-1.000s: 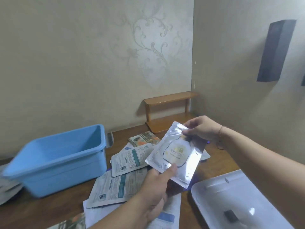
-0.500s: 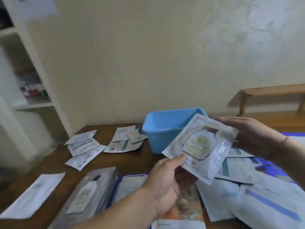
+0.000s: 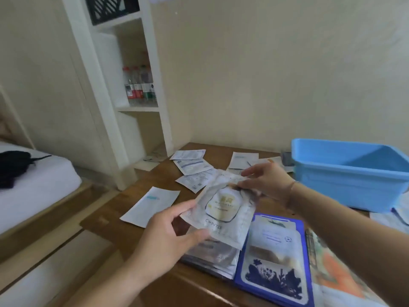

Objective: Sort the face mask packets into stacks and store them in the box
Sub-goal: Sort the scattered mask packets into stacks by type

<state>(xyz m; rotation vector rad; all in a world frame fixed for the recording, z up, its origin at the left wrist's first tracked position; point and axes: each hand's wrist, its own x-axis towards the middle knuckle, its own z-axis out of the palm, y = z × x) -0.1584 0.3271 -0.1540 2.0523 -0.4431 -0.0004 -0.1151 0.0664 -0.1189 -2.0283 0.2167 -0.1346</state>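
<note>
A silver face mask packet [image 3: 224, 210] with a gold bottle print is held between both hands above the wooden table [image 3: 141, 231]. My left hand [image 3: 170, 235] pinches its near left corner. My right hand [image 3: 267, 182] pinches its far right corner. Directly below lies a stack of silver packets [image 3: 212, 260], partly hidden by the held one. A stack of blue-bordered packets [image 3: 274, 260] lies just right of it. The empty blue plastic box [image 3: 345, 173] stands at the right rear of the table.
Several white packets [image 3: 192, 171] lie scattered at the table's far left, and one white packet [image 3: 151, 206] lies nearer the left edge. An orange-printed packet [image 3: 332, 271] lies at the right. A white shelf [image 3: 135, 89] with bottles stands behind. A bed [image 3: 33, 187] is at the left.
The view has swung left, so the box now lies at the right. Both hands have carried the silver packet left and lower, over the silver stack.
</note>
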